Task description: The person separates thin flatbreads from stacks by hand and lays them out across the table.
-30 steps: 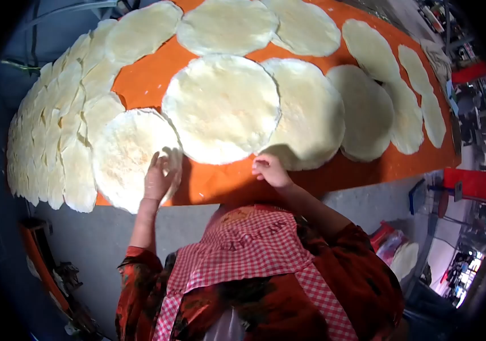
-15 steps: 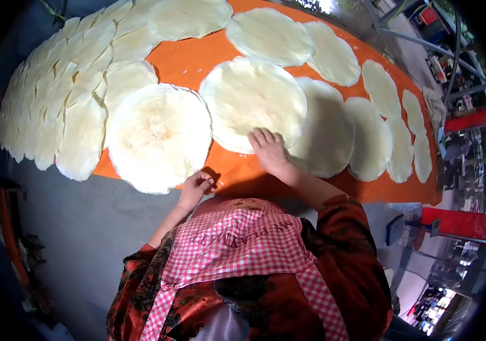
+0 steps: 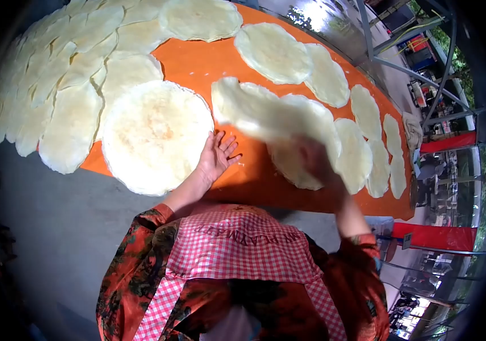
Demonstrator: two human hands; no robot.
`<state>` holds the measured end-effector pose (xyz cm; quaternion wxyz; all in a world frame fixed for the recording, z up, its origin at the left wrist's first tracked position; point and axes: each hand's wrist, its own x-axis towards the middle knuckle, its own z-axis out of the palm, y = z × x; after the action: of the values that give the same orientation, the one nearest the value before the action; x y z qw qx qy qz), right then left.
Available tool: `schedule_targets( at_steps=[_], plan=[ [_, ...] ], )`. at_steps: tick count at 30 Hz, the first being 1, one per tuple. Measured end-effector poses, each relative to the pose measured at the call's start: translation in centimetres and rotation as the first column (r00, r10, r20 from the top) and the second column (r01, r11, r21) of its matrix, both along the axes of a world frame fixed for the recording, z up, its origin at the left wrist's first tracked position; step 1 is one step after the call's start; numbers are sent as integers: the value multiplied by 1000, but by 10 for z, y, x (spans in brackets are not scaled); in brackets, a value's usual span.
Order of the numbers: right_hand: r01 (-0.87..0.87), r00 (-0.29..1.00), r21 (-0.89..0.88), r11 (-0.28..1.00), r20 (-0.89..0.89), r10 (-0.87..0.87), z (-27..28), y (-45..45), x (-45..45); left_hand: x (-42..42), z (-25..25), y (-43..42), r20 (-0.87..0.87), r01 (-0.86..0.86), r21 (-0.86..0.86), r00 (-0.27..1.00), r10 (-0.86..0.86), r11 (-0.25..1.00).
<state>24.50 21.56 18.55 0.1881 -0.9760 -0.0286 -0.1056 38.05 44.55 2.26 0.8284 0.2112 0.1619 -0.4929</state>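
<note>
Dough sheet [image 3: 251, 111] bent nr R hand [image 3: 314, 158], fingers too blurred to tell; L hand [image 3: 216, 159] w/ fingers apart.

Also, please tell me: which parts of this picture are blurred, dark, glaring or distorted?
Head view: right hand blurred and shadowed, flatbread near it smeared, probably by motion; head view: left hand fairly sharp, orange table bowed by the wide lens, corners black, glare at the top.

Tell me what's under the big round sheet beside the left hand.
The big round sheet covers part of a neighbouring sheet at its upper left, and the orange tabletop runs up to its rim. Anything fully underneath is hidden.
</note>
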Motion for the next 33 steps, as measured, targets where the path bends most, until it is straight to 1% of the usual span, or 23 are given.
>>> schedule_targets(
  at_steps=[1,2,3,5,6,7,8,9,10,11,13,14,17,20,23,24,26,27,28,29,30,31,33],
  plan=[
    [-71,991,-50,996,-118,65,-2,16,-14,1,-4,-2,25,-27,-42,999,28,999],
    [-68,966,58,996,-244,81,-45,7,-28,2,-5,-3,146,11,-222,989,22,975],
    [-101,960,94,990,-253,122,-68,8,-37,-3,-8,0,183,49,-115,983,-27,992],
    [-177,945,163,971,-247,214,-98,20,-35,-6,-10,5,258,102,105,958,-126,989],
    [-81,954,303,950,-254,162,-104,28,-26,-9,3,5,353,101,186,921,-163,977],
    [18,958,434,901,-267,109,-108,35,-13,-7,16,9,423,132,315,867,-264,940],
    [119,955,557,822,-291,59,-113,45,-2,-6,27,14,468,151,443,802,-372,884],
    [186,943,526,830,-332,-2,-106,62,8,-9,32,18,489,157,566,727,-482,810],
    [250,928,490,835,-368,-62,-88,81,22,-15,13,11,615,-1,484,712,-339,875],
    [310,908,450,837,-400,-121,-79,95,32,-16,9,10,660,-50,503,666,-346,863],
    [317,941,544,777,-285,-184,-116,107,42,-15,6,5,745,-154,520,564,-357,840],
    [316,948,588,745,-228,-222,-128,107,44,-16,7,5,718,-135,498,618,-320,857],
    [300,950,705,642,-282,-135,-129,100,46,-15,9,6,649,-66,524,677,-348,849],
    [336,938,856,392,-340,-64,-132,87,43,-14,13,6,612,-22,518,708,-353,855],
    [370,927,860,352,-366,-80,-136,75,41,-16,2,1,644,-73,509,694,-323,857],
    [314,947,890,330,-319,-39,-124,75,42,-15,5,0,654,-75,524,674,-344,849],
    [405,912,751,521,-373,-170,-133,76,41,-15,10,0,669,-79,553,635,-386,829],
    [449,891,663,599,-387,-240,-134,78,42,-15,11,-1,696,-128,630,531,-484,766],
    [447,890,589,673,-368,-270,-128,83,44,-14,13,-2,698,-189,692,422,-579,697],
    [444,891,564,696,-359,-277,-135,82,45,-14,15,-4,677,-260,736,309,-668,625],
    [439,893,539,719,-349,-283,-137,82,48,-19,37,-5,683,-405,712,208,-700,574],
    [433,895,512,741,-340,-289,-138,81,50,-20,38,-5,666,-501,680,118,-736,535],
    [411,911,645,644,-322,-259,-140,77,48,-19,39,-5,592,-675,575,-47,-805,463]
  ],
)
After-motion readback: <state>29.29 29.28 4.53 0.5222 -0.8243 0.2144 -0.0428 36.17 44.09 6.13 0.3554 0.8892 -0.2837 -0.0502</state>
